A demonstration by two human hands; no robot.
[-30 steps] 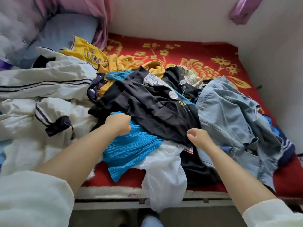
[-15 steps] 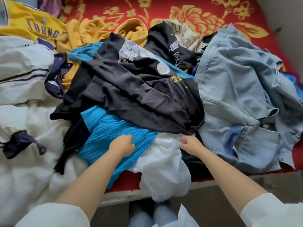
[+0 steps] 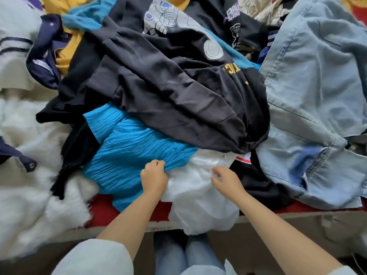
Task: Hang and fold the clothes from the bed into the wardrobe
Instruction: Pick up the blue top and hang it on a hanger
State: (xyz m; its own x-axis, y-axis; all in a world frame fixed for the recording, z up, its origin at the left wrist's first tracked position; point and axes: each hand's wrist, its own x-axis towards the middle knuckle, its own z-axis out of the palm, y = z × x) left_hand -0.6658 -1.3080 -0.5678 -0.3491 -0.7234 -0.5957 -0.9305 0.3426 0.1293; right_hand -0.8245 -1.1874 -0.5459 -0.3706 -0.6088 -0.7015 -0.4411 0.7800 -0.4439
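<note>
Clothes heaped on red-covered bed (image 3: 103,211); at its front edge, left hand (image 3: 154,178) grips crinkled blue top (image 3: 127,155), right hand (image 3: 226,180) loosely curled over white garment (image 3: 198,195).

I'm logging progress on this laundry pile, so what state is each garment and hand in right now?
Left hand: gripping the blue top's edge.
Right hand: loosely curled over the white garment, holding nothing.
Blue top: crumpled, partly under the black shirt.
White garment: bunched, hanging over the bed edge.
Black shirt: unfolded, atop the pile.
Denim jacket: unfolded, spread out.

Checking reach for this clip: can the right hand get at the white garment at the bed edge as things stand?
Probably yes. The right hand hovers right over the white garment, fingers loosely curled; nothing covers that part, though the black shirt overlaps its far end.
</note>
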